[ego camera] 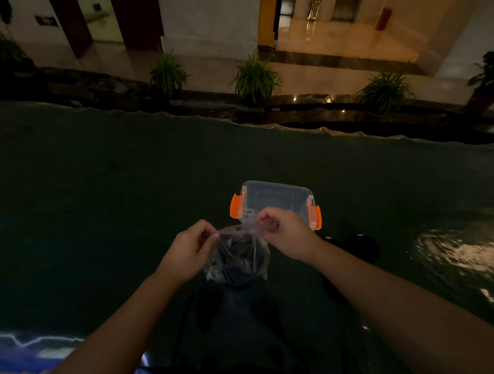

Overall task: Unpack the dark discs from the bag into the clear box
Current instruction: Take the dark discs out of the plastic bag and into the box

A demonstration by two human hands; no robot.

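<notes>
Dim lobby beyond, polished floor, several potted plants along a dark ledge; nearer, a broad dark tabletop under a glossy sheet, glare at the right. One clear box, lid off as far as can be told, two orange latches swung outward, set just beyond the hands, probably so the mouth of the bag empties straight into it. One clear plastic bag, held up in front of the box, heavy with dark discs sagging at the bottom; number impossible to count through the crumpled film. Left hand pinching the left edge of the bag's top between thumb and fingertips; right hand closed on the right edge, knuckles up. Opposed grips, seemingly to pull the mouth apart. Box interior apparently empty, so unpacking hardly begun. Two dark round shapes right of the right wrist, too dim to identify.
</notes>
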